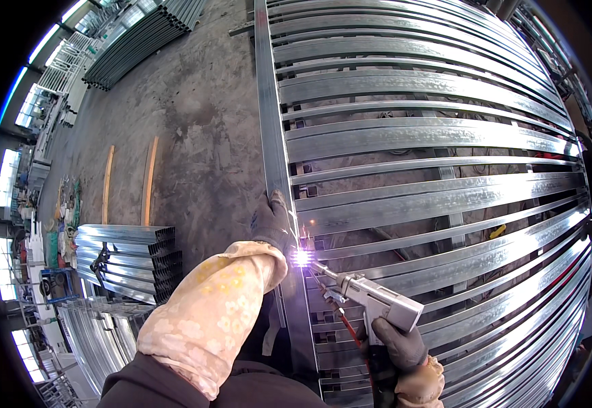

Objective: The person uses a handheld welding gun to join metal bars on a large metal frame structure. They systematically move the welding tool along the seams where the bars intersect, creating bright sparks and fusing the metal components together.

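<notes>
A long flat galvanized steel rail [277, 153] runs away from me, with many steel slats [370, 145] meeting its right side. My left hand [271, 219], in a dark glove below a pale flowered sleeve, grips the rail at its left edge; some fingers are hidden. My right hand [402, 345], gloved too, is closed around the handle of a silver welding gun [381, 299]. The gun's nozzle points up-left at the joint between rail and slats. A bright white-violet weld glow [302, 258] hides the tip, and sparks fly just beyond my left hand.
Left of me stands a bundle of steel channels [126, 255], with two wooden strips [150, 180] on the floor beyond. More steel profiles [143, 37] are stacked at the far left. A red hose [350, 330] hangs beside the gun. Something yellow [498, 231] shows between the slats.
</notes>
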`<state>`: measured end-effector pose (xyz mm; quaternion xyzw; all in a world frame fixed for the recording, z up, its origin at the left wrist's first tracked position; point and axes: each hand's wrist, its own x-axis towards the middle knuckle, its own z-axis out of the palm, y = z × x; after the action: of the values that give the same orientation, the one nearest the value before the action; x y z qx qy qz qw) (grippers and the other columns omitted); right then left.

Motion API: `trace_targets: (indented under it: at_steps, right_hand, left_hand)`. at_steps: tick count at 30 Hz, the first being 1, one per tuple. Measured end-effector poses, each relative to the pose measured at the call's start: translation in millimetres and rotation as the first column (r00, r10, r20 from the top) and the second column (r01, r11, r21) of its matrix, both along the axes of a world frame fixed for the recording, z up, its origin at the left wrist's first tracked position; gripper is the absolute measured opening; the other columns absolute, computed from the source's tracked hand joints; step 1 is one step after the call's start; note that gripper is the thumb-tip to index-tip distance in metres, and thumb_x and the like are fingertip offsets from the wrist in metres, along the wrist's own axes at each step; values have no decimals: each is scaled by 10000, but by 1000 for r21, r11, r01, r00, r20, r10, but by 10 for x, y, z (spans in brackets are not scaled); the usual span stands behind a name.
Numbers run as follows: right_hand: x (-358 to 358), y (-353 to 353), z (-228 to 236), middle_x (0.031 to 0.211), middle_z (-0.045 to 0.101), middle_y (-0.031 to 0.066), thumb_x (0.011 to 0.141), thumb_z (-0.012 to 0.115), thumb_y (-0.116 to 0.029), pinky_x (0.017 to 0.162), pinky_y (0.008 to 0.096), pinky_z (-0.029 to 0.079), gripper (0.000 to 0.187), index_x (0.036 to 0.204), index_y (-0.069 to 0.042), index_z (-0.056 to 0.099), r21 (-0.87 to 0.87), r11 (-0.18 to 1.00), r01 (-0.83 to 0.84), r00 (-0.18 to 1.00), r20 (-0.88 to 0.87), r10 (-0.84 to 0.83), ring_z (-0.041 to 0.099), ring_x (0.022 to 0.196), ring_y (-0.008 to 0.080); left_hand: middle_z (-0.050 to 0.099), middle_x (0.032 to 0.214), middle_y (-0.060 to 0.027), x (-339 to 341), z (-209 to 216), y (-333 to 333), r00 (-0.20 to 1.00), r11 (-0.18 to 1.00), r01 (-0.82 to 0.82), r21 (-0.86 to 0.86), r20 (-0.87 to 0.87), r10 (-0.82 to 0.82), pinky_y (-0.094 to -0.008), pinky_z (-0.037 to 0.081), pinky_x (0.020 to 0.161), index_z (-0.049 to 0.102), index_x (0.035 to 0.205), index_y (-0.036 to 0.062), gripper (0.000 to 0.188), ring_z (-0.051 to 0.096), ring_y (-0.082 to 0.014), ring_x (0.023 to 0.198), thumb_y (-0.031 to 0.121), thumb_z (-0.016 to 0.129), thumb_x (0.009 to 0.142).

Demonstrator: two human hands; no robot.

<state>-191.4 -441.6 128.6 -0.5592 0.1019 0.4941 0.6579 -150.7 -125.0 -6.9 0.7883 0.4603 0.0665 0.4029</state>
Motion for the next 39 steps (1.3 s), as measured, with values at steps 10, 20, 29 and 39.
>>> trace_targets:
  at_steps: [10,20,29,39]
  right_hand:
    - [-67,-49,25,886,687,100,958,572,-120,637,278,553,425,1350,21,485,-17,999,36,999,-32,-37,666,715,148]
    - [-91,19,28,911,689,106,954,553,-91,629,264,547,464,1395,8,445,58,998,16,999,-45,-13,657,712,143]
    - [-297,-262,71,971,687,126,939,569,-107,637,292,559,475,1378,20,441,0,988,152,987,-46,-152,665,711,161]
    - [-376,-308,93,960,683,117,929,571,-99,624,282,561,484,1381,12,437,7,989,151,983,-109,-149,664,705,151]
  left_hand:
    - [665,1099,-259,-10,-39,-62,1000,1000,-9,10,23,8,-439,471,881,609,1186,-23,513,633,-402,1034,423,412,1027]
    - [667,1096,-248,-90,225,77,998,998,-7,55,-70,11,-492,470,884,592,1192,18,503,618,-440,1043,448,392,1022]
    - [650,1154,-258,10,62,-74,993,1000,16,5,-120,-16,-504,461,931,579,1218,26,518,589,-455,1114,457,369,1021]
    - [668,1036,-246,-12,-21,-11,1000,997,-25,80,7,24,-456,466,853,621,1062,-22,496,630,-417,990,429,419,1022]
